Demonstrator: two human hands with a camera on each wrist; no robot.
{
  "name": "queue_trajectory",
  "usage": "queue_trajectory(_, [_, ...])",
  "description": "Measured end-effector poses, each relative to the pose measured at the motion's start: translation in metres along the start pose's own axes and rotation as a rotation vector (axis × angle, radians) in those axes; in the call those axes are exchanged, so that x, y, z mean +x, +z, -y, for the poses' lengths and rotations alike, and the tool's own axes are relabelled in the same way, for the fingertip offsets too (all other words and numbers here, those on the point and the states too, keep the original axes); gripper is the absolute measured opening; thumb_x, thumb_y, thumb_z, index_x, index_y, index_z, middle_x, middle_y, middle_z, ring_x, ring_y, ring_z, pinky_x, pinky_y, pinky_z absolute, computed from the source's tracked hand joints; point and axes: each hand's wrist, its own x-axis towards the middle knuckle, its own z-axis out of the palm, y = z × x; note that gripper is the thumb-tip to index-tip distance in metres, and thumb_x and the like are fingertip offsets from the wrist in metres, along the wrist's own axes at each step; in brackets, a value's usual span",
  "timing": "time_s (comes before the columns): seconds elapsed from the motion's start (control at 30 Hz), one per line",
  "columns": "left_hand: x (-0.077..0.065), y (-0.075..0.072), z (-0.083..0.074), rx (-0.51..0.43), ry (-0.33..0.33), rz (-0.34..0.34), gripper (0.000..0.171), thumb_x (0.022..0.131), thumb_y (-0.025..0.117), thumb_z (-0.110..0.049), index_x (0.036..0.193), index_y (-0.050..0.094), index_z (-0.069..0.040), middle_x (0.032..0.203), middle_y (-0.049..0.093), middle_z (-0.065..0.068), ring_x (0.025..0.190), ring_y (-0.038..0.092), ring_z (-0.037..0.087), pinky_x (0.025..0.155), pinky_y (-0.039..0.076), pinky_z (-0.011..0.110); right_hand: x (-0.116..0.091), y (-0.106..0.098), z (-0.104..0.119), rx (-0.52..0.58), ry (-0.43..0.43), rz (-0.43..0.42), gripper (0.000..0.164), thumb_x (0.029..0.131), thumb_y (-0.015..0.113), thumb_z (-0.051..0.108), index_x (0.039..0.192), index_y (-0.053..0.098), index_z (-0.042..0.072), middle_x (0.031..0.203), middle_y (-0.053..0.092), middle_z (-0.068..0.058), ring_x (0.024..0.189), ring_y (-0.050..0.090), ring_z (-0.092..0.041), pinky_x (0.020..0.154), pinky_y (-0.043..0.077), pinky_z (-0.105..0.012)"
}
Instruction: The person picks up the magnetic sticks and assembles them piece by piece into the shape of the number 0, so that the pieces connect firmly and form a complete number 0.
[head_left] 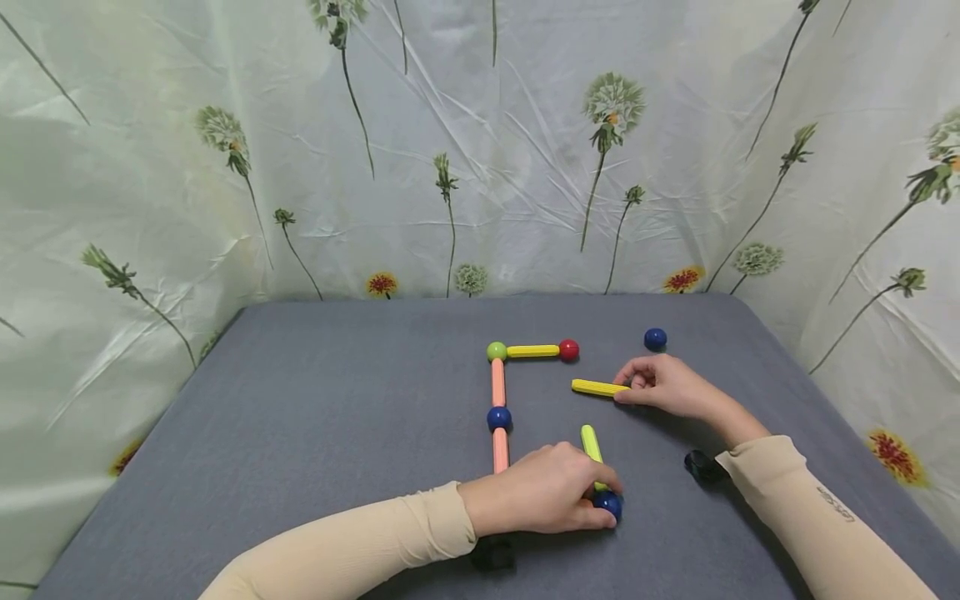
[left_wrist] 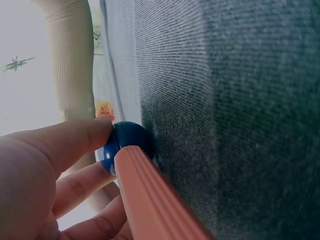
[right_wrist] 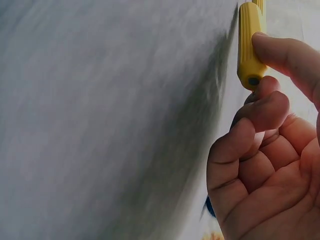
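In the head view my left hand point(head_left: 543, 492) is at the front, its thumb and fingers pinching a blue ball point(head_left: 609, 506). A lime-green rod point(head_left: 591, 443) reaches back from that ball. The left wrist view shows a salmon rod point(left_wrist: 150, 195) meeting the pinched ball on the near side; in the head view my hand hides that part. Farther back and to the right, my right hand point(head_left: 667, 386) holds one end of a yellow rod point(head_left: 596, 387) between thumb and fingertips. The rod's other end points left, with no ball on it.
Behind the hands lies a connected line: a red ball point(head_left: 568, 350), a yellow rod point(head_left: 533, 352), a green ball point(head_left: 497, 352), salmon rods point(head_left: 498, 383) and a blue ball point(head_left: 498, 418). A loose blue ball point(head_left: 656, 338) sits beyond my right hand. Patterned cloth point(head_left: 420, 150) hangs behind the grey table point(head_left: 322, 400).
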Motion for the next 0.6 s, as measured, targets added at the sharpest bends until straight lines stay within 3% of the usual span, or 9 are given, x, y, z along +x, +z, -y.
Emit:
queue_trajectory(0.37, [0.0,0.001,0.001,-0.039,-0.006,0.001,0.029,0.102,0.077,-0.032,0.128,0.077,-0.02,0.076,0.059,-0.015,0.064,0.051,-0.006,0.057,0.042,0.012,-0.021,-0.015,-0.02,-0.008,0.067,-0.015,0.027,0.1,0.078,0.024,0.113,0.072,0.002,0.076,0.055,0.004,0.064,0.047,-0.005,0.061,0.038,-0.024])
queue_trajectory(0.6, [-0.001,0.002,0.0,-0.04,-0.022,0.002,0.031,0.101,0.077,-0.032,0.13,0.077,-0.02,0.08,0.06,-0.015,0.07,0.051,-0.004,0.06,0.043,0.012,-0.029,-0.021,-0.026,-0.05,0.096,0.039,0.025,0.099,0.078,0.025,0.108,0.07,0.004,0.074,0.052,0.006,0.064,0.046,-0.005,0.061,0.037,-0.024])
